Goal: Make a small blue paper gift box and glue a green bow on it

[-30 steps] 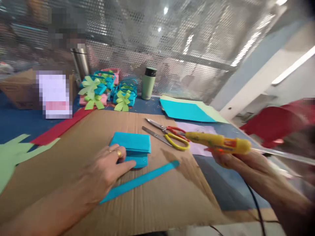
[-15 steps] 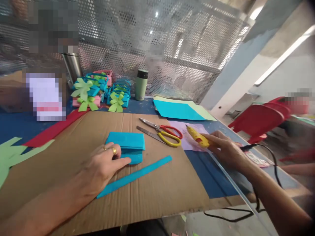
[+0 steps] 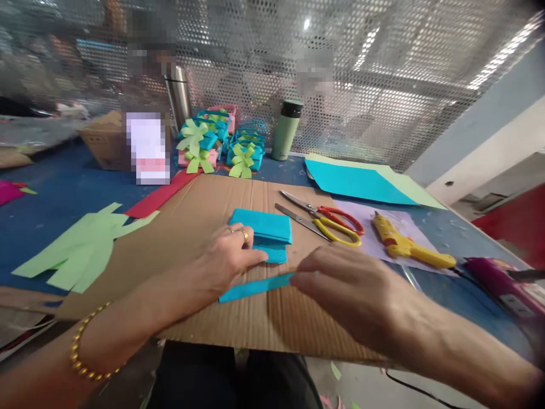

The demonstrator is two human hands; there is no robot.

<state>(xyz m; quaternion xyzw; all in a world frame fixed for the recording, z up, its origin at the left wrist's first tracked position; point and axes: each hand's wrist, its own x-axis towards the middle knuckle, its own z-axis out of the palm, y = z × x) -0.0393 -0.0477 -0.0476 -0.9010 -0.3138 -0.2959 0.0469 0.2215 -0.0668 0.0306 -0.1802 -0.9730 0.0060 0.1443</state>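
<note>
My left hand (image 3: 232, 250), with rings on its fingers, holds down a folded blue piece (image 3: 266, 227) on the cardboard sheet (image 3: 264, 324). The fingers are curled at its left side and the thumb lies along its lower flap. Closer to me is a narrow blue strip (image 3: 255, 288). My right hand (image 3: 344, 284), slightly blurred, covers the strip's right end, with its fingers closed together there. Beyond it are scissors (image 3: 321, 216) with one red and one yellow handle, blades parted. A yellow glue gun (image 3: 400, 244) lies on lilac paper (image 3: 361, 213).
Blue sheets (image 3: 361, 182) lie behind the scissors. A green flask (image 3: 286, 130) and small blue bags with green bows (image 3: 242, 160) stand at the back. Pale green cutouts (image 3: 85, 244) and a red strip (image 3: 164, 193) are left. A purple device (image 3: 502, 284) sits right.
My right hand has put the glue gun down on the lilac paper and moved left to the blue strip. My left hand stays on the folded blue piece. The view has turned left.
</note>
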